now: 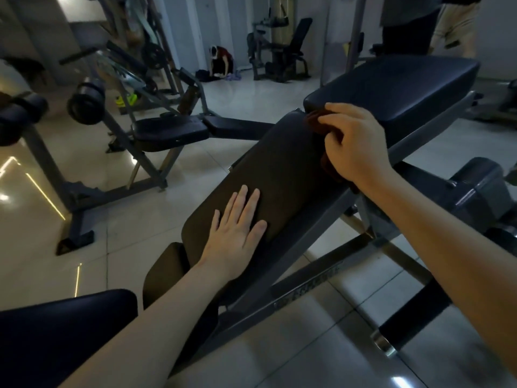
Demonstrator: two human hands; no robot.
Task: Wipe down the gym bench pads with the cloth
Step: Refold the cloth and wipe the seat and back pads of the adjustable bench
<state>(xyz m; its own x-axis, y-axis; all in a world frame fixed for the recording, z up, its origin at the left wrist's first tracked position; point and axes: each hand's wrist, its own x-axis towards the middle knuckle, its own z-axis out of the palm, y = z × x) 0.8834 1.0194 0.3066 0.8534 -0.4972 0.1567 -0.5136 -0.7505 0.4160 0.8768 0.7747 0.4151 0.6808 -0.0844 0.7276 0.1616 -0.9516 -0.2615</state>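
Weight machines (pixel 282 49), crouching person (pixel 221 60) beyond bench (pixel 279 169)

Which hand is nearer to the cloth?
Right. The right hand holds the cloth at the pad gap; the left hand lies flat lower on the back pad.

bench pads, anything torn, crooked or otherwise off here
Nothing stands out. The long pad under the flat left hand and the far pad look whole, and the right hand holds the cloth at the gap between them. The dim light could hide small scuffs.
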